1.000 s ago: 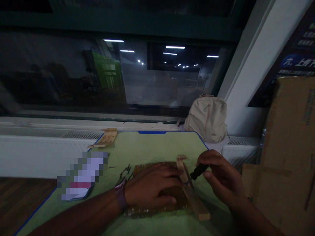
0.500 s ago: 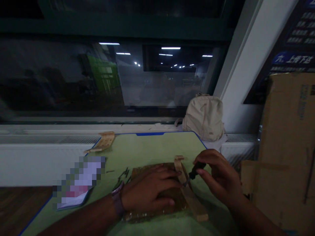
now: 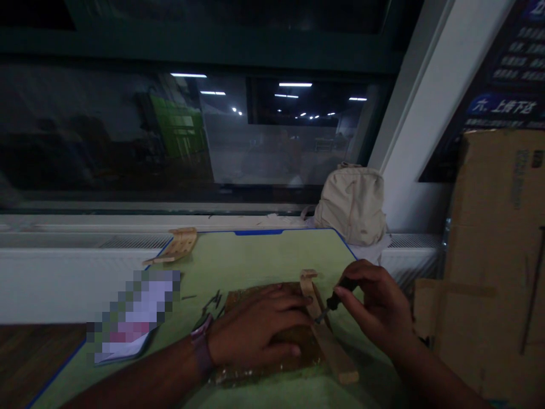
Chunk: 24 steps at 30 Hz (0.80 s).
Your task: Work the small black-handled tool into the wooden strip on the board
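My left hand (image 3: 259, 332) lies flat, fingers stretched out, pressing down on a brown wooden board (image 3: 298, 341) on the green mat (image 3: 255, 255). Its fingertips touch a pale wooden strip (image 3: 330, 346) that runs along the board's right edge. My right hand (image 3: 374, 304) pinches a small black-handled screwdriver (image 3: 336, 299), whose tip rests on the strip near my left fingertips. A watch (image 3: 200, 346) is on my left wrist.
Several small dark screws (image 3: 215, 299) lie left of the board. A slatted wooden piece (image 3: 181, 244) sits at the mat's far left corner, a blurred paper (image 3: 131, 315) at its left. A beige bag (image 3: 351, 204) stands on the sill. Cardboard boxes (image 3: 494, 255) rise at right.
The view has shifted slightly. My right hand has turned a little on the screwdriver; my left hand stays pressed on the board.
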{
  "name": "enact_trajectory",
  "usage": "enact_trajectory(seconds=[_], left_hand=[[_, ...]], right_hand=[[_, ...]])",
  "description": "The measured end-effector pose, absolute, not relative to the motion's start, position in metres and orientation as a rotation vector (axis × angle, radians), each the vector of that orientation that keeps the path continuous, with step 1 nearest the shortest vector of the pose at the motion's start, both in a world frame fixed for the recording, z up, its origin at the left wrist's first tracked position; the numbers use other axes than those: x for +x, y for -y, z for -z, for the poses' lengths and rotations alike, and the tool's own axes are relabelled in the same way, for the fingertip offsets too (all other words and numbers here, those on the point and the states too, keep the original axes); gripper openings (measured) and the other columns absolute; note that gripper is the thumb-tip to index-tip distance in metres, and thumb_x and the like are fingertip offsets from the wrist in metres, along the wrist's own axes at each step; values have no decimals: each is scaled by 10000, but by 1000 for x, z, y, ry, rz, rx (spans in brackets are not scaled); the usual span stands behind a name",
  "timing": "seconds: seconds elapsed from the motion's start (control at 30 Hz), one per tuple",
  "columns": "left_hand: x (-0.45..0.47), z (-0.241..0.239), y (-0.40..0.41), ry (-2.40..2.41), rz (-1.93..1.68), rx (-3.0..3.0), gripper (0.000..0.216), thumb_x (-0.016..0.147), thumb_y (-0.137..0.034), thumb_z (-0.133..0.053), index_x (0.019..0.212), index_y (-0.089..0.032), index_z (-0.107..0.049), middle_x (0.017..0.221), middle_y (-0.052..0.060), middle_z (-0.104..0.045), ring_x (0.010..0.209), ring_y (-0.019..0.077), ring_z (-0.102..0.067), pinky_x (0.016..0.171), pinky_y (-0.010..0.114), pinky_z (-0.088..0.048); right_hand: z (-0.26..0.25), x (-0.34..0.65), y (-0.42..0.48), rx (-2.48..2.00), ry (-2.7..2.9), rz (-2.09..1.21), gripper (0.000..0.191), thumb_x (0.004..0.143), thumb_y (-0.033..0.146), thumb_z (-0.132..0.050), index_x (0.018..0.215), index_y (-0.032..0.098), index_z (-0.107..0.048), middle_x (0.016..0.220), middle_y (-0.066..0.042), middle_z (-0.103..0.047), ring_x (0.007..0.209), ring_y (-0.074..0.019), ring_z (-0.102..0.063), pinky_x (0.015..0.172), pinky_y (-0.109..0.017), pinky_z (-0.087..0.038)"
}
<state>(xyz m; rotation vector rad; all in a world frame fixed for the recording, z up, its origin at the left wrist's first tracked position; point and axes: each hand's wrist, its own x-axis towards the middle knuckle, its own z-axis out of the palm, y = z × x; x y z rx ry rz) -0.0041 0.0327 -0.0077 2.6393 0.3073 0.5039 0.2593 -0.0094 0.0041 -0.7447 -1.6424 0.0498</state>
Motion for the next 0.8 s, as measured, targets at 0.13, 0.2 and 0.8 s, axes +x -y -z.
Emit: enact_trajectory(seconds=[0.13, 0.2, 0.8], left_hand=[[-5, 10, -34, -302, -491, 2627, 453, 1097, -507, -618, 1489, -281, -620, 1613, 96, -603, 1484, 327, -564, 1275, 509, -390], [-5, 10, -34, -300, -489, 2625, 464, 1098, -502, -621, 1506, -281, -615, 1629, 101, -588, 1505, 326, -550, 1286, 503, -382], [-3, 6, -33, -288, -496, 2633, 477, 1120, -560, -554, 1477, -256, -636, 1602, 114, -613, 1495, 335, -559, 1284, 518, -378]], right_hand=[[-11, 256, 16, -644, 1708, -176, 76, 1030, 265, -696, 1105, 276, -702, 934, -63, -731, 873, -222, -731, 714, -356, -635], [-16, 254, 19, -602, 1719, -315, 83, 1072, 291, -644, 1115, 274, -713, 997, -86, -778, 953, -233, -774, 771, -373, -665], [-5, 253, 14, -575, 1747, -354, 297, 1087, 157, -598, 1299, 319, -728, 1144, -83, -829, 1131, -219, -811, 906, -364, -692]])
